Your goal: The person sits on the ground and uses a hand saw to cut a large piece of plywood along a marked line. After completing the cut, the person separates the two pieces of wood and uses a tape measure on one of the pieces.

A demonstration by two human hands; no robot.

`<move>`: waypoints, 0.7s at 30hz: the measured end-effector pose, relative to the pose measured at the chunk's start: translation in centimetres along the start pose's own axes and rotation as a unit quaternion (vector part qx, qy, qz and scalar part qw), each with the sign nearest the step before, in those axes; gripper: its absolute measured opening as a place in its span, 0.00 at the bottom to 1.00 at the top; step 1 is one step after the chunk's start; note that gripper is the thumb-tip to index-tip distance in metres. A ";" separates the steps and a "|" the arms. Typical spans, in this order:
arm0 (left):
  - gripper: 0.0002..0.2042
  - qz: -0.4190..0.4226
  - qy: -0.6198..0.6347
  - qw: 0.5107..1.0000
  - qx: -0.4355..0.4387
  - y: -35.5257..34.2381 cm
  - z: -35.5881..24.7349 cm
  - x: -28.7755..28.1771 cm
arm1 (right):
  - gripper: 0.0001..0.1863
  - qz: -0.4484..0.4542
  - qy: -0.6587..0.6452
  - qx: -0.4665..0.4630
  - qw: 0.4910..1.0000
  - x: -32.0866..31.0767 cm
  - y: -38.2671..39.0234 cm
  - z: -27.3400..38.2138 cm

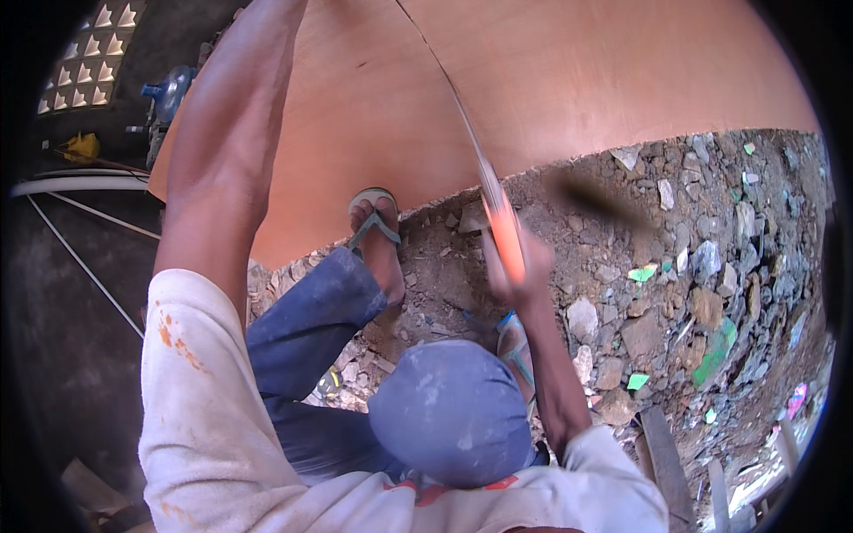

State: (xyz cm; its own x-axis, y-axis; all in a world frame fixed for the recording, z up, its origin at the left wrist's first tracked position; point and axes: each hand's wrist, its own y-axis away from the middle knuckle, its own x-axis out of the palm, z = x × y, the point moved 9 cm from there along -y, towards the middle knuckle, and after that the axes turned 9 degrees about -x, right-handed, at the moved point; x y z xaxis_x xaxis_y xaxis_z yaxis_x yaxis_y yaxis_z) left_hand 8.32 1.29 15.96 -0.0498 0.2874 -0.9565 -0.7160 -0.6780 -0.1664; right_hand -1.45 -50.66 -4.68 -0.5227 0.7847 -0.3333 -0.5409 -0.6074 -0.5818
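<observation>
My right hand [533, 265], blurred by motion, is closed round the orange handle [505, 238] of a handsaw. Its blade [488, 182] shows nearly edge-on at the near edge of a large reddish-brown plywood sheet [622, 71]. From there a thin dark cut line [442, 67] runs up the sheet to the top of the picture. My left arm [227, 124] reaches over the sheet's left part, its hand beyond the upper edge. One of my feet [384, 253], in a flip-flop, has its front on the sheet's edge.
Broken stones and rubble [702, 275] cover the ground at right, with green scraps [638, 381] among them. Wooden boards [666, 462] lie at lower right. A blue water jug [171, 91] and white pipes [80, 185] are at left. My bent knee [449, 409] is in front.
</observation>
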 end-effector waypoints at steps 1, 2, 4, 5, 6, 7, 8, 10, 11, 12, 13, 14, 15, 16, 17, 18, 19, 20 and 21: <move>0.23 -0.002 0.001 1.000 -0.002 0.1 0.2 0.0 | 0.21 0.019 0.023 0.003 1.000 -2.0 4.4 0.8; 0.23 -0.009 0.000 1.000 -0.001 -0.1 -0.1 -0.7 | 0.21 0.016 0.009 -0.006 1.000 -4.6 6.6 2.1; 0.23 -0.010 0.002 1.000 -0.001 -0.3 -0.3 -0.7 | 0.21 0.023 0.008 -0.014 1.000 -5.7 7.2 3.0; 0.23 -0.012 0.001 1.000 -0.002 -0.2 -0.3 -0.8 | 0.22 0.030 0.018 -0.022 0.999 -4.8 6.4 2.2; 0.23 -0.013 0.000 1.000 -0.001 -0.4 -0.3 -0.7 | 0.22 0.034 0.030 -0.028 0.999 -3.5 4.7 1.1; 0.23 -0.009 0.000 1.000 -0.001 -0.6 -0.3 -0.5 | 0.16 0.014 0.011 -0.035 0.999 -0.9 0.4 -0.2; 0.23 -0.008 -0.005 1.000 0.002 -0.5 -0.6 -0.5 | 0.10 -0.014 -0.008 -0.046 0.999 1.9 -3.7 -1.6; 0.23 -0.003 0.004 1.000 0.010 -1.0 -1.5 0.2 | 0.06 -0.029 -0.056 0.038 0.997 4.7 -7.7 -3.7; 0.23 -0.003 0.002 1.000 0.010 -0.9 -1.5 0.3 | 0.06 -0.037 -0.079 0.064 0.994 4.5 -7.9 -3.4; 0.23 0.002 0.006 1.000 0.006 -0.7 -1.0 0.7 | 0.06 -0.038 -0.101 0.088 0.990 4.1 -7.6 -3.4; 0.23 0.005 0.003 1.000 0.002 0.0 -0.5 0.9 | 0.08 -0.003 -0.057 0.041 0.998 3.0 -5.1 -2.2; 0.23 0.007 0.003 1.000 -0.006 0.3 0.9 1.2 | 0.10 0.034 -0.010 -0.014 0.999 1.8 -2.3 -0.7; 0.23 0.000 -0.001 1.000 -0.001 -0.2 0.3 0.2 | 0.17 -0.009 -0.017 -0.008 1.000 -0.8 0.9 0.6; 0.23 -0.001 0.001 1.000 0.000 -0.3 0.1 0.1 | 0.22 -0.006 -0.026 -0.001 1.000 -2.4 4.6 0.7; 0.22 -0.003 0.003 1.000 0.001 -0.3 -0.3 0.1 | 0.20 -0.007 -0.024 0.007 1.000 -3.4 5.8 0.8; 0.22 -0.008 0.001 1.000 0.000 -0.6 -0.4 -0.5 | 0.19 -0.008 -0.026 0.017 0.999 -4.3 7.0 0.9; 0.22 -0.006 0.001 1.000 0.002 -0.7 -0.7 -0.3 | 0.17 -0.007 -0.025 0.029 0.999 -5.3 7.8 1.4; 0.22 -0.007 0.000 1.000 0.003 -0.9 -0.9 -0.4 | 0.15 -0.022 -0.017 0.054 0.998 -5.1 7.8 1.0; 0.22 -0.004 0.003 1.000 0.004 -0.9 -1.1 0.1 | 0.13 -0.033 -0.007 0.079 0.996 -5.2 7.5 0.7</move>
State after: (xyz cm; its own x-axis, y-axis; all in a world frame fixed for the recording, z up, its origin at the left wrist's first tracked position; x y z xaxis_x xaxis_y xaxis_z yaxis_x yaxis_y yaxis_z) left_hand 9.76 1.16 15.72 -0.0396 0.2897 -0.9563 -0.7213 -0.6706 -0.1733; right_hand -3.23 -59.37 -6.78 -0.4901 0.8230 -0.2871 -0.6712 -0.5665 -0.4780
